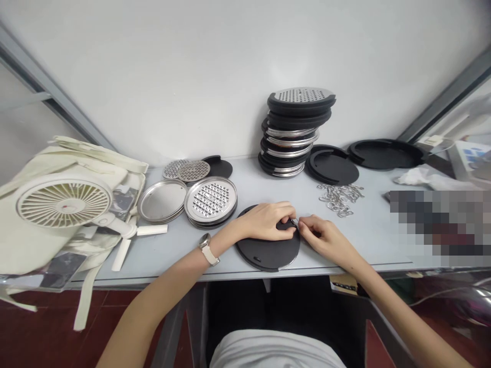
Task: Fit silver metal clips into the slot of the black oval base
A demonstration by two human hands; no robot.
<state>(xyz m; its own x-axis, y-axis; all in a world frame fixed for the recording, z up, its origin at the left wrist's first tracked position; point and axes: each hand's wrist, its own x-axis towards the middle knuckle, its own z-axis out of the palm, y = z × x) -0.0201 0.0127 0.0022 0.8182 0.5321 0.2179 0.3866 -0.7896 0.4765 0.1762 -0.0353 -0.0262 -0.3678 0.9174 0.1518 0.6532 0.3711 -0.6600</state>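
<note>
A round black plastic plate (268, 252) lies flat at the table's front edge, with a small slot near its lower rim. My left hand (268, 221) rests over its upper part, fingers bent and closed at the right rim. Just beside that rim, my right hand (320, 234) pinches a small silver wire clip, mostly hidden by the fingertips. Where the clip meets the plate, I cannot make out the detail. Behind my right hand is a loose pile of small metal wire clips (339, 198).
Black plates and metal discs form a tall leaning stack (291, 135). Grater discs (210, 199) and plain metal discs (161, 201) sit left of my hands. More black plates (333, 166) lie behind the clips. A white fan (65, 202) and cream bag (38, 240) occupy the left.
</note>
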